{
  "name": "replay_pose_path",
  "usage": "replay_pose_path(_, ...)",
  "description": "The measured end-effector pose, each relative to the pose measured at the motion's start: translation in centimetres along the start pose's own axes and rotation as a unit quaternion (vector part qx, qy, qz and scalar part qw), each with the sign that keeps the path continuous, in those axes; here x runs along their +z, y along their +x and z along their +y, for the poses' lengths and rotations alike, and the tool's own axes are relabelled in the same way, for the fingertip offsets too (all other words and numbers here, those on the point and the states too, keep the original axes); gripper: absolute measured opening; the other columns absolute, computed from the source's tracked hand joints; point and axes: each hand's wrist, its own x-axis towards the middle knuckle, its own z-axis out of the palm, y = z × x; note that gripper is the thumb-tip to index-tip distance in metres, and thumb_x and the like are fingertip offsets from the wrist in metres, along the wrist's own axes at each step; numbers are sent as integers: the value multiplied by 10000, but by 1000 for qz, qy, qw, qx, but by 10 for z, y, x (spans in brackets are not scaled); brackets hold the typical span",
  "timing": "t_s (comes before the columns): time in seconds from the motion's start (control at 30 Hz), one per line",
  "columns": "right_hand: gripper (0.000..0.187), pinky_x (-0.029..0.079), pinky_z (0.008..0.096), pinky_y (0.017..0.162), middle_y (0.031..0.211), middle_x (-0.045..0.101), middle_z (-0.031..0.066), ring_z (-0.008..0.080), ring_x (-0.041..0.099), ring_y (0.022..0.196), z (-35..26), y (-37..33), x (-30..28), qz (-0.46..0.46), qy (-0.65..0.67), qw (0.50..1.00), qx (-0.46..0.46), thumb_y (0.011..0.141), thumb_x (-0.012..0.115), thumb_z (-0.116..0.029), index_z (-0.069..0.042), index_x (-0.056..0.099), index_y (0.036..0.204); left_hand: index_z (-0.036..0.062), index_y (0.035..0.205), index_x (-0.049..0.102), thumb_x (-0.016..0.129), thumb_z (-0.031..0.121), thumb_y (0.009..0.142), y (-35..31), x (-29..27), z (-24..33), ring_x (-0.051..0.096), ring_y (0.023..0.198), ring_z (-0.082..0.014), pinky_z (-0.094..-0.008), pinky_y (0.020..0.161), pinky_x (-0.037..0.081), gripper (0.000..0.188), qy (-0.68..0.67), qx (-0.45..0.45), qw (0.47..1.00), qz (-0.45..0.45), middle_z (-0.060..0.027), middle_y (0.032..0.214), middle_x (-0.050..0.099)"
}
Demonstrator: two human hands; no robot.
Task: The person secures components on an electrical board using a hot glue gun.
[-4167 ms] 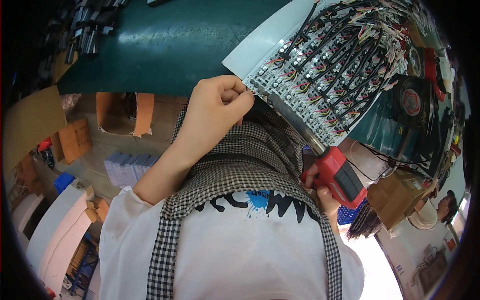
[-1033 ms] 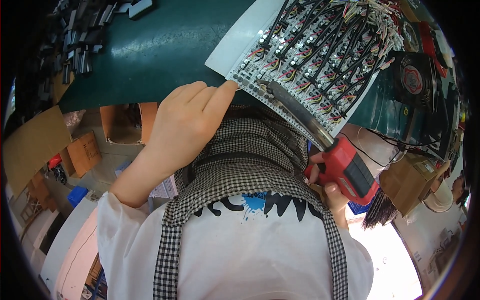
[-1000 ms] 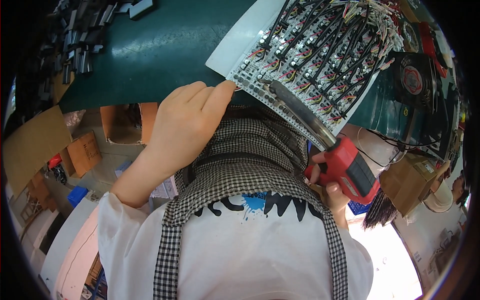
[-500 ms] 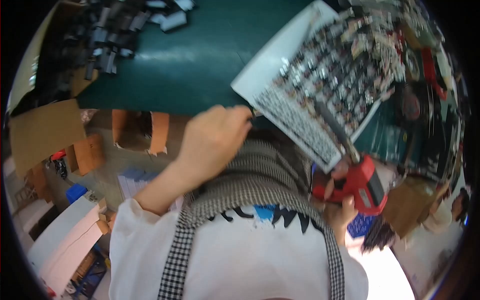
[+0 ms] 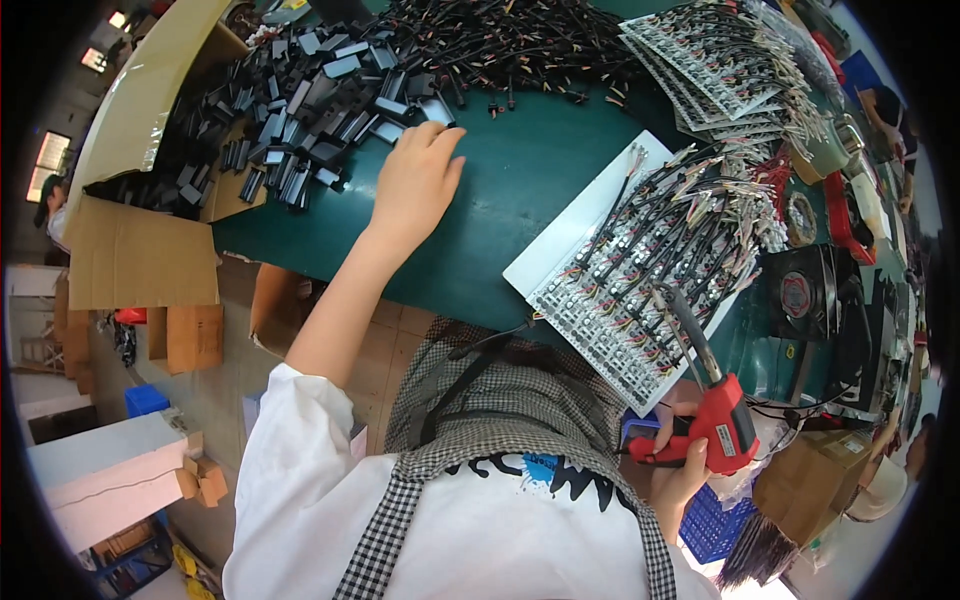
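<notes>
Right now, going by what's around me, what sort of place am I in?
Most likely an electronics assembly workshop: a panel of wired circuit boards lies on a green workbench, with a heap of dark parts nearby, and your right hand grips a red pistol-grip tool.

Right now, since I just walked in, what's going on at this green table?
A person in a checked apron has the left hand out at a pile of dark box-like pieces; whether it grips one is unclear. The right hand holds a red gun-shaped tool, its tip over a wired circuit-board panel. That panel lies at the near edge of the table, with more wired panels stacked beyond.
</notes>
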Motion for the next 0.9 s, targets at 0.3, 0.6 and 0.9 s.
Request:
replay_pose_path(0.3,596,385,232,422,927,557,167,157,502,507,-8,-7,3,83,10,996,2,780,625,-387,46,424,1137,19,886,568,609,110,721,75,73,-24,555,854,-327,-395,754,455,192,-16,-55,995,-79,-166,873,575)
replay_pose_path(0.6,564,392,231,428,931,554,173,164,509,519,-9,-11,-1,110,0,994,-5,799,606,-372,53,427,1123,-24,1070,587,484,90,838,63,8,-30,593,831,-134,-226,729,459,278,-639,-188,709,-231,-83,937,612)
replay_pose_path(0.9,500,357,217,472,956,526,154,128,456,541,-10,-9,3,58,5,998,-28,861,512,-371,48,393,1106,-15,1044,604,596,56,787,18,-60,7,605,812,-120,-229,767,464,267,-420,-154,892,-73,-77,904,633)
